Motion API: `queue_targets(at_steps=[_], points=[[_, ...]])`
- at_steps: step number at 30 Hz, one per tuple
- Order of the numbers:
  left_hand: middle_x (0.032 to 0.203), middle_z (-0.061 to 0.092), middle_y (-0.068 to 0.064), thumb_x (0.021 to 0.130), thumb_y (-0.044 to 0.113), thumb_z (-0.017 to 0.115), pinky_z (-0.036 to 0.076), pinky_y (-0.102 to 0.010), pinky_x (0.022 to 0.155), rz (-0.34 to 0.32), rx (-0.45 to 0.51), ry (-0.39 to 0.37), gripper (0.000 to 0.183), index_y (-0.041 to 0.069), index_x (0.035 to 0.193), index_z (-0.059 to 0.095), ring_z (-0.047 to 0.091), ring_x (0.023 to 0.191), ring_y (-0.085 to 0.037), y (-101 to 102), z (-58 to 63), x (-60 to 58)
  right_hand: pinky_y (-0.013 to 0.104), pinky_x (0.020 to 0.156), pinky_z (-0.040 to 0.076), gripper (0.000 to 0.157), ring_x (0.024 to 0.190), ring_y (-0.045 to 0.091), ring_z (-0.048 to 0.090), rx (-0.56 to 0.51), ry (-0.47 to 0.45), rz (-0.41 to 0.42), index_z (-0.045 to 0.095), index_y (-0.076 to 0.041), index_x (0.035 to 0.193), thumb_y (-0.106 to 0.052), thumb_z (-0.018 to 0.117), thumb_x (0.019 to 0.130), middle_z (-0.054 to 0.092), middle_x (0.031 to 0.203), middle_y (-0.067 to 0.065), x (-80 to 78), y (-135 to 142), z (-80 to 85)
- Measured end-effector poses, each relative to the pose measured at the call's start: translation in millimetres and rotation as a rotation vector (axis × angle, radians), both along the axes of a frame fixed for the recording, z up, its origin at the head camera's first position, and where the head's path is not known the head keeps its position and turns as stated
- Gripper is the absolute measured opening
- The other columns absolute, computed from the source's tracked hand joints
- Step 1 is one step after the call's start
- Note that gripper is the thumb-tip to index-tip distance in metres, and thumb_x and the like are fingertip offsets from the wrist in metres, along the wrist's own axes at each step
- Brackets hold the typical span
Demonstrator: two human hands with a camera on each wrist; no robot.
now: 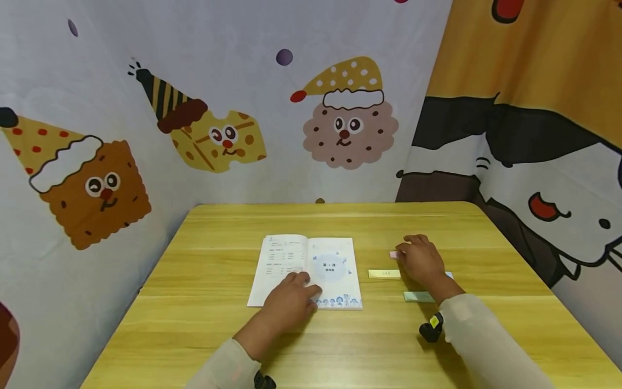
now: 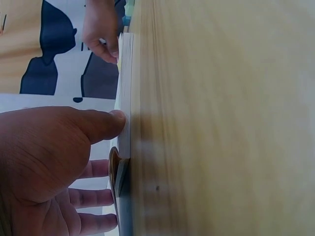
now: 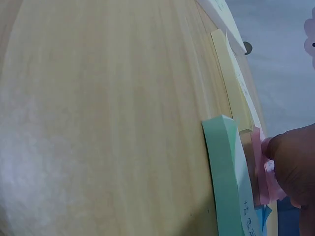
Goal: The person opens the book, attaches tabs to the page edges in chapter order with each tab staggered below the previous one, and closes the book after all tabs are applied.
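Hands apart: left hand (image 1: 289, 302) rests, fingers spread, on the open booklet (image 1: 326, 265); right hand (image 1: 421, 262) pinches the pink pad (image 1: 393, 254) beyond the yellow pad (image 1: 384, 274); light handling should avoid creasing

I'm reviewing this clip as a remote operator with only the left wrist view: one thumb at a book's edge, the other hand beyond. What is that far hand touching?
Observer: The right hand touches a pink sticky-note pad and appears to pinch it, as the right wrist view shows.
Operator: What is printed on the right-hand page of the book?
Observer: From the head view, it has a pale blue round patch behind its title and small blue figures along the bottom.
Operator: Any writing on the pads near that hand?
Observer: Yes, the green sticky-note pad has dark handwriting on its top sheet, though I can't read it all.
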State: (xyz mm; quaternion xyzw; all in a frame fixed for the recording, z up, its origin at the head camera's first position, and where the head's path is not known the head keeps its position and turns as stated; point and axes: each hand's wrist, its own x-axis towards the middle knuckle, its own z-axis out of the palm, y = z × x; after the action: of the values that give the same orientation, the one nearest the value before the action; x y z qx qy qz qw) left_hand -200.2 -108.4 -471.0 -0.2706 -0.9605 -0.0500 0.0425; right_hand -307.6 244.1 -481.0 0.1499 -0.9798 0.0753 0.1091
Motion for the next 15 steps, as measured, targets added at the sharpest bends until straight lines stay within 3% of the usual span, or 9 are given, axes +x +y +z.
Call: queue_targets(at_steps=[9,15], points=[[0.120,0.052,-0.005,0.087,0.037,0.064,0.039,-0.038,0.096,0.002,-0.001,0.003,0.034,0.028,0.120,0.063,0.046,0.113,-0.027,0.0,0.9,1.0,0.052,0.093,0.037,0.022,0.119,0.036,0.041,0.005,0.080,0.028,0.071,-0.010,0.104,-0.021,0.070,0.085,0.054,0.124,0.014,-2.2,-2.5,-3.2],[0.118,0.053,-0.005,0.087,0.036,0.065,0.039,-0.037,0.095,-0.006,0.004,0.022,0.032,0.026,0.118,0.064,0.047,0.110,-0.027,0.2,2.0,2.2,0.049,0.090,0.039,0.018,0.107,0.031,0.047,-0.008,0.132,0.059,0.071,-0.009,0.096,-0.023,0.071,0.084,0.061,0.107,0.009,-1.2,-5.3,-5.5]])
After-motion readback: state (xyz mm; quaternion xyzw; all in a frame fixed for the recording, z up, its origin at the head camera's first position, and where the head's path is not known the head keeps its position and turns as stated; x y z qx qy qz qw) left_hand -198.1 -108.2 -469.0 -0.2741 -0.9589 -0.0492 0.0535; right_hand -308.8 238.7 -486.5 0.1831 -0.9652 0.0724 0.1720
